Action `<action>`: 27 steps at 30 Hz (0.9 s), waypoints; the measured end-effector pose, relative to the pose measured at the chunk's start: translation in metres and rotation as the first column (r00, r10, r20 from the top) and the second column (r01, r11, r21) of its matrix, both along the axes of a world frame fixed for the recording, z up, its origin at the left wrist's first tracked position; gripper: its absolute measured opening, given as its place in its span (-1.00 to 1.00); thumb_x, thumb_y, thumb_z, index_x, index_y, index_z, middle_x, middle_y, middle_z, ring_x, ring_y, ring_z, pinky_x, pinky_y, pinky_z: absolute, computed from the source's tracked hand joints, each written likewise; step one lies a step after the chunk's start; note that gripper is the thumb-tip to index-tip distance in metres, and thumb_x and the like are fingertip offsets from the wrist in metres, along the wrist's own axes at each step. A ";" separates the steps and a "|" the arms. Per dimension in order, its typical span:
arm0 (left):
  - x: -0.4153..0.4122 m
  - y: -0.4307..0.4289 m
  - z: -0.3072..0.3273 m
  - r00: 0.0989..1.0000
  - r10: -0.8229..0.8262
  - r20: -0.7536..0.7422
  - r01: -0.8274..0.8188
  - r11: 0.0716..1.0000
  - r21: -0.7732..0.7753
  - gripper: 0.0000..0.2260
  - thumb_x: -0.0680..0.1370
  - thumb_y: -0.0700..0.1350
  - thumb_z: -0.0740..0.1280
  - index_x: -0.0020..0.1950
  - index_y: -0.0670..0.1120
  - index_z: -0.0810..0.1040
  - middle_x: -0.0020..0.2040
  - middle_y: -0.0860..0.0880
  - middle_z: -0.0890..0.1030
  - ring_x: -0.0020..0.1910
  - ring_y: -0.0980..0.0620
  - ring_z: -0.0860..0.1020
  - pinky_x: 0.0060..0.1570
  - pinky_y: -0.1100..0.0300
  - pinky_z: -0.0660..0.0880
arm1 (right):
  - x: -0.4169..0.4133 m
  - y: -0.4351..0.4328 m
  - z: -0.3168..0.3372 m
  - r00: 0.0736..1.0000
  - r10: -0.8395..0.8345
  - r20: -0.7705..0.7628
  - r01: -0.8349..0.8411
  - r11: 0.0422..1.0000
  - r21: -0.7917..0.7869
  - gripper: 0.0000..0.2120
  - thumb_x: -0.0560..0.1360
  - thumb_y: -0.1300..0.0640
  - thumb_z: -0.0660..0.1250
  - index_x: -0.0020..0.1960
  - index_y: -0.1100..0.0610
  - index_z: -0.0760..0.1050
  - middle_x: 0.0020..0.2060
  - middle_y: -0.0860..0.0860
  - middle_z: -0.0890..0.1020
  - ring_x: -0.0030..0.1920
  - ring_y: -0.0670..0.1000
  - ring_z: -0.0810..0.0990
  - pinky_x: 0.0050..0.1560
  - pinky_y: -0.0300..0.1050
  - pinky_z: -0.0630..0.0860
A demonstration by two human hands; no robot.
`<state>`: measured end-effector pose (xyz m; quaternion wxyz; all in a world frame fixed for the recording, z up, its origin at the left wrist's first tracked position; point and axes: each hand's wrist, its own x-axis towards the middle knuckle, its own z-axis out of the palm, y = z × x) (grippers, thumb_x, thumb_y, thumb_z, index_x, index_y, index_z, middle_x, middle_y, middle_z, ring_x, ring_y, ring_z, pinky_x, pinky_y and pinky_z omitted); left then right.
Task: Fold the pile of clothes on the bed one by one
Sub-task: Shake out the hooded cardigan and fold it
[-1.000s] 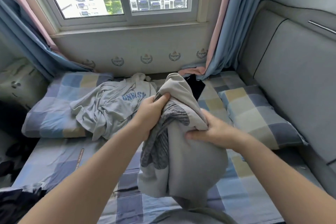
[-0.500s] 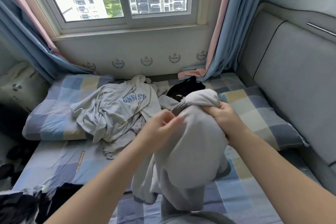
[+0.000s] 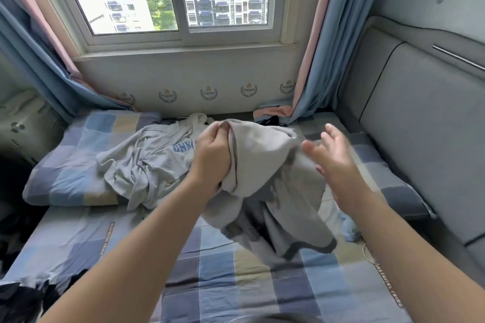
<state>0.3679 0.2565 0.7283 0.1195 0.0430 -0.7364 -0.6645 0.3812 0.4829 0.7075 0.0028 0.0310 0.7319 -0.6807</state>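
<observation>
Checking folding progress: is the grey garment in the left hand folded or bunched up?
Bunched, not folded: the grey garment hangs crumpled from the left hand, its dark-trimmed hem dangling unevenly over the bed.

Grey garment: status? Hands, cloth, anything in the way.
Left hand grips grey garment at its top, cloth hanging over the bed. Right hand open, beside it. Printed grey shirt crumpled behind on the pillow, not blocking.

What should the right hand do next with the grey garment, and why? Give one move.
Probably close the right hand on the upper edge of the grey garment, opposite the left hand. Only the left grips it, so it hangs bunched rather than spread; the right is open beside it, holding nothing.
</observation>
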 end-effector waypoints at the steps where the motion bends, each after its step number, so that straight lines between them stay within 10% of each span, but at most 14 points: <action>1: -0.003 0.002 0.013 0.998 -0.058 0.023 0.055 0.990 0.134 -0.73 0.71 -0.10 0.20 -0.12 -0.06 0.59 -0.26 0.03 0.60 -0.26 0.09 0.55 -0.19 0.20 0.50 | 0.005 -0.003 -0.001 0.995 0.097 -0.036 -0.094 0.993 0.073 -0.01 0.31 -0.40 0.44 0.59 -0.28 0.01 0.60 -0.15 0.13 0.55 -0.10 0.17 0.51 0.07 0.20; 6: -0.007 0.005 0.042 0.838 -0.522 0.156 0.491 0.848 0.201 -0.80 0.63 -0.05 0.30 -0.17 -0.06 0.56 -0.35 0.02 0.53 -0.41 0.12 0.46 -0.38 0.27 0.43 | 0.009 -0.042 -0.003 0.908 0.420 0.006 -0.419 0.906 -0.056 -0.14 0.30 -0.28 0.52 0.52 -0.17 0.27 0.40 -0.03 0.47 0.33 -0.06 0.54 0.26 -0.05 0.53; 11: -0.017 -0.023 0.046 0.888 -0.408 0.212 0.394 0.913 0.106 -0.84 0.63 -0.05 0.34 -0.07 -0.10 0.59 -0.28 -0.01 0.53 -0.32 0.09 0.48 -0.33 0.26 0.44 | -0.007 -0.049 0.006 0.910 0.411 -0.046 -0.406 0.909 0.088 -0.93 0.58 0.18 0.40 -0.01 0.19 0.58 -0.15 0.07 0.63 -0.17 -0.06 0.59 -0.18 -0.22 0.50; 17: -0.017 -0.045 0.023 0.997 0.076 -0.024 -0.080 0.947 -0.313 -0.87 0.60 0.00 0.39 -0.11 0.01 0.57 -0.21 0.06 0.61 -0.26 0.08 0.53 -0.15 0.17 0.47 | -0.020 -0.053 0.046 0.944 0.322 -0.070 -0.319 0.946 0.054 -0.71 0.63 0.09 0.33 -0.17 0.28 0.53 -0.35 0.11 0.50 -0.35 0.04 0.45 -0.32 -0.12 0.41; 22: 0.025 -0.030 0.006 0.885 -0.459 0.080 0.457 0.823 -0.336 -0.62 0.40 0.22 0.42 0.05 -0.01 0.59 -0.15 0.06 0.61 -0.18 0.14 0.54 -0.14 0.13 0.51 | -0.026 -0.059 0.066 0.943 0.332 -0.010 -0.330 0.933 -0.145 -0.55 0.64 0.07 0.29 0.19 0.51 0.47 -0.08 0.24 0.53 -0.12 0.18 0.48 -0.19 -0.05 0.47; 27: 0.025 -0.026 -0.013 0.927 -0.370 0.064 0.373 0.887 -0.273 -0.74 0.53 0.01 0.41 -0.16 -0.18 0.54 -0.27 -0.11 0.51 -0.27 0.04 0.45 -0.24 0.06 0.39 | -0.035 -0.059 0.068 0.966 0.249 0.069 -0.239 0.963 -0.126 -0.47 0.57 -0.07 0.39 0.19 0.43 0.53 -0.07 0.24 0.55 -0.06 0.20 0.52 0.00 0.11 0.45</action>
